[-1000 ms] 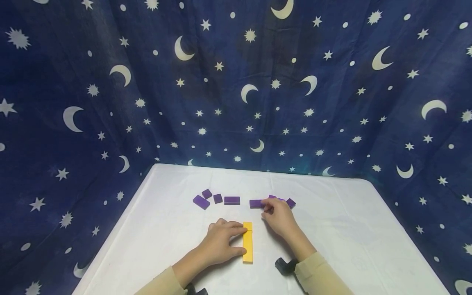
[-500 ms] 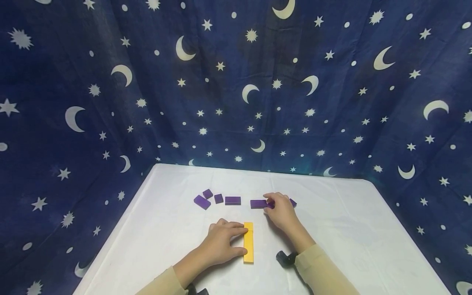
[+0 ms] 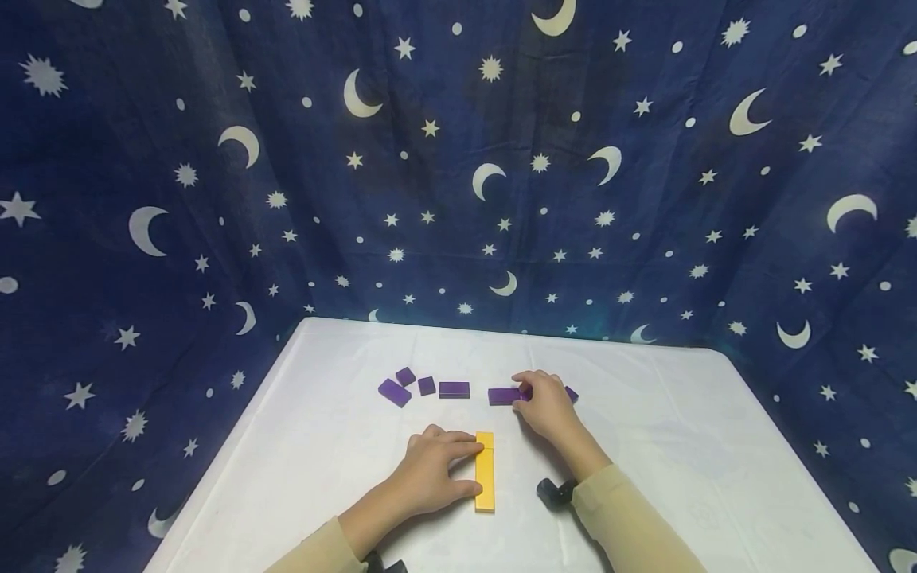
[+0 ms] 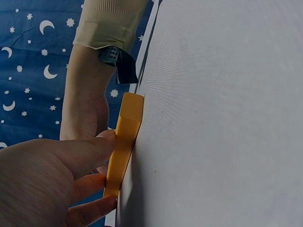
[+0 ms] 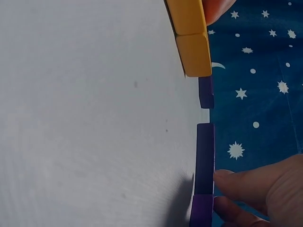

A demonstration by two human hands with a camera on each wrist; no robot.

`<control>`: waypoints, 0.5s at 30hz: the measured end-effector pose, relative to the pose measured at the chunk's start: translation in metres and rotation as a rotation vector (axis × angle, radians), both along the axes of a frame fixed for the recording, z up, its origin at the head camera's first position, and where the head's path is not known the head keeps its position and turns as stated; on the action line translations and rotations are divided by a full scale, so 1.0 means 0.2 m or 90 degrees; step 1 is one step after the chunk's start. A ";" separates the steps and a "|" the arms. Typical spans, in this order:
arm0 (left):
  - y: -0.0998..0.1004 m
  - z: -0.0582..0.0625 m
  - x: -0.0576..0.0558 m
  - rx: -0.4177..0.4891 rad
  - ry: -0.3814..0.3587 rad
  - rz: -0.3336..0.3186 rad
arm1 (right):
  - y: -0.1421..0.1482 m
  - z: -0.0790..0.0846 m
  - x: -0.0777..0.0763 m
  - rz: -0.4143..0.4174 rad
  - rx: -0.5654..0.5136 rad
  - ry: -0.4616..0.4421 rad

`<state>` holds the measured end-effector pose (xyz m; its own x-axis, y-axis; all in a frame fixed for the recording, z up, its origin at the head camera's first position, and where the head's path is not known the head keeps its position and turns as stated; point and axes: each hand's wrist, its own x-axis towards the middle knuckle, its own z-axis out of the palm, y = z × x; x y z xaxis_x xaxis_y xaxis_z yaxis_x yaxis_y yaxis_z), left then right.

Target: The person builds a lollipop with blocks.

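In the head view, my left hand [image 3: 433, 473] rests against the left side of a yellow bar [image 3: 485, 481] made of a long block and a short one end to end. Its thumb and fingertips also touch the bar [image 4: 125, 137] in the left wrist view. Farther off, my right hand [image 3: 548, 406] has thumb and curled index finger on either side of a small purple block [image 3: 526, 393], pinching it. That block adjoins the right end of a longer purple block [image 3: 505, 396]. The right wrist view shows the joint between two purple blocks, the nearer one [image 5: 202, 210] beside the fingertips.
Left along the row lie a purple block [image 3: 454, 390], two small purple cubes [image 3: 427, 386] and a tilted purple block [image 3: 395, 392]. Another purple piece [image 3: 571, 394] shows past my right hand. The white table [image 3: 645, 446] meets a starry blue curtain [image 3: 458, 199] behind.
My right hand has shifted slightly right and away from me, from the long purple block's end onto the small purple block. My left hand stays on the yellow bar.
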<state>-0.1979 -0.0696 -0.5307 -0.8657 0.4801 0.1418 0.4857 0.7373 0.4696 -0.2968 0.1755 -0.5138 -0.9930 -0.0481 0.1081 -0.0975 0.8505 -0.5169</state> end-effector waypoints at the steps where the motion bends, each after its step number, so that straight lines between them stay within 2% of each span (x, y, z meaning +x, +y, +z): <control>1: 0.00 0.00 0.00 0.000 0.000 0.000 | 0.00 0.00 0.00 0.003 0.002 0.001; 10: 0.00 0.00 0.00 0.003 -0.005 0.000 | 0.01 0.00 -0.02 0.018 0.033 0.004; 15: 0.00 0.00 0.00 0.006 -0.007 0.001 | 0.00 0.00 -0.03 0.016 0.042 -0.011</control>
